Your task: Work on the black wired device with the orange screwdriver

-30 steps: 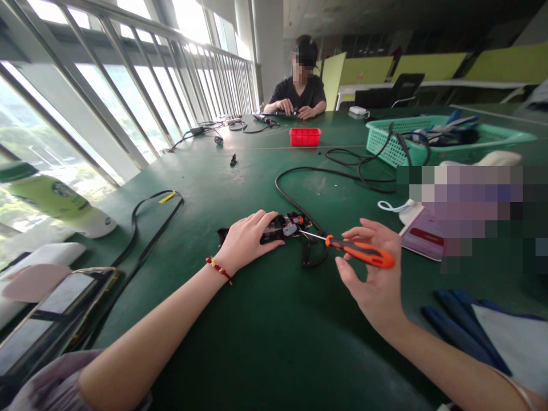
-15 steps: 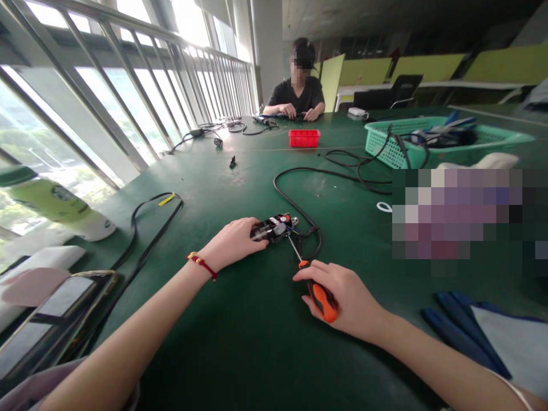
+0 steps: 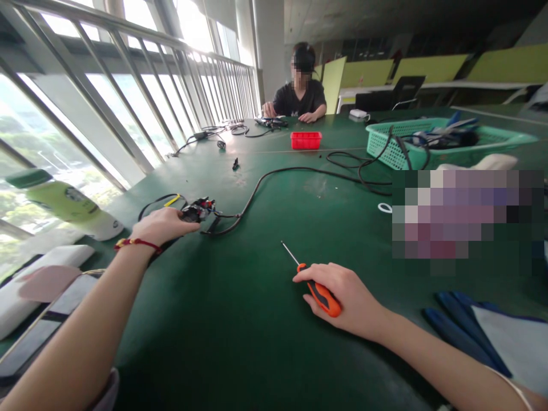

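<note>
Fingers of your left hand [image 3: 165, 225] close round the black device [image 3: 196, 212], near the table's [image 3: 240, 308] left edge; those of your right hand [image 3: 353, 298] wrap loosely on the screwdriver [image 3: 327, 300], apart from the device. By its bare insides, the device looks already opened, with no cover back on; details are too small to tell. Your screwdriver has a rounded orange-and-black grip and slim metal shank [image 3: 290, 252]; the cable [image 3: 278, 170] curves smoothly.

One head-worn view, forward and down, close over the green table [image 3: 231, 308]
</note>
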### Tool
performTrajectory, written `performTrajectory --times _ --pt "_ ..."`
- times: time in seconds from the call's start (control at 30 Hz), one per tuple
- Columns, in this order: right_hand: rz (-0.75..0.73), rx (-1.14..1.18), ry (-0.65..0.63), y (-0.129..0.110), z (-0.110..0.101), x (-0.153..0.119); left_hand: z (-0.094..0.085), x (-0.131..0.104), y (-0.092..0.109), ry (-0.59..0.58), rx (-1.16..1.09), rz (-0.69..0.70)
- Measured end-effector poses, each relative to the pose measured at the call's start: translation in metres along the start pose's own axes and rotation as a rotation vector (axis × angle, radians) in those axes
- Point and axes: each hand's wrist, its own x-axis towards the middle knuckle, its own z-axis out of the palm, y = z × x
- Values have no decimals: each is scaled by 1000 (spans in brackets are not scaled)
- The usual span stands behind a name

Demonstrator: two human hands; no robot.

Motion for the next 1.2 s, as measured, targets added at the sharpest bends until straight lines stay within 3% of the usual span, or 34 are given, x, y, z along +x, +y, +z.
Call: performTrajectory --times 0.17,0.5,0.67,0.8,0.9,0.97,1.07,1.13,1.2 --pt "13 -4 1 1 0 0 -9 -7 -6 129 76 -168" --pt "27 8 -10 1 0 -2 10 -4 7 67 61 -159" --pt "102 79 36 -3 -2 -2 -7 -23 13 210 80 -117" --pt "197 179 146 -4 -2 -1 -25 -48 26 371 135 -90" --pt "239 205 262 -3 -1 -1 -26 -61 42 448 132 70" --pt "260 221 354 -1 -1 -1 -18 -67 56 409 90 255" --pt "302 208 483 3 1 -1 5 -72 83 299 14 621" --pt "331 178 521 6 2 0 27 -74 102 339 -21 806" --pt "353 148 525 10 2 0 47 -73 117 402 -60 878"
